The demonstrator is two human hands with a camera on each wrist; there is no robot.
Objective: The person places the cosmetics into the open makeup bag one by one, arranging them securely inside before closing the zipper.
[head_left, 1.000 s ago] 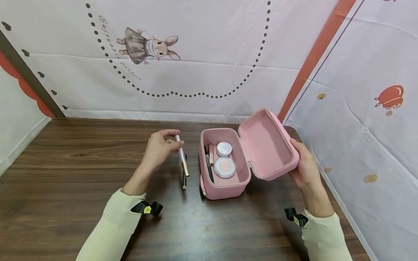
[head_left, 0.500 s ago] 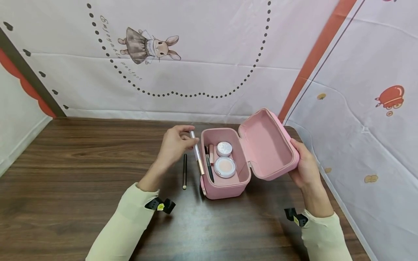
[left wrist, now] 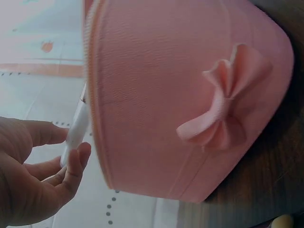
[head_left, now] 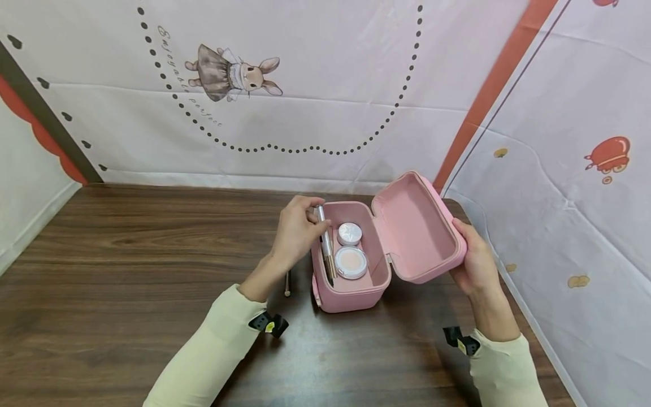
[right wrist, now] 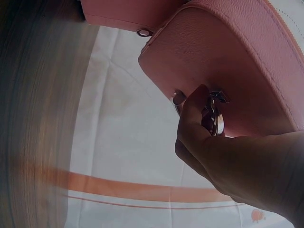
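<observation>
- Your left hand (head_left: 297, 229) reaches in from the lower left, forearm angled up and to the right, with the wrist over the left wall of the pink case (head_left: 351, 291).
- That hand pinches a slim white pen-shaped tube (head_left: 325, 240) between thumb and fingertips (left wrist: 76, 161) near its top end; the tube slants down into the open case, its lower end among the things along the left inner wall.
- In the left wrist view your fingers curl loosely round the white tube just beside the case's outer wall, which carries a pink bow (left wrist: 223, 118).
- Your right hand (head_left: 475, 263) comes up from the lower right and grips the far edge of the open lid (head_left: 417, 226), fingers wrapped behind it, holding the lid tilted back.
- In the right wrist view your thumb (right wrist: 194, 118) presses the lid's outer side beside a metal ring (right wrist: 214, 118).
- Inside the case lie a small round white jar (head_left: 349, 233) and, nearer you, a larger round compact (head_left: 350, 262), touching or nearly so.
- A thin dark pencil (head_left: 287, 282) lies on the wooden table (head_left: 127, 254) just left of the case, partly hidden by your left wrist.
</observation>
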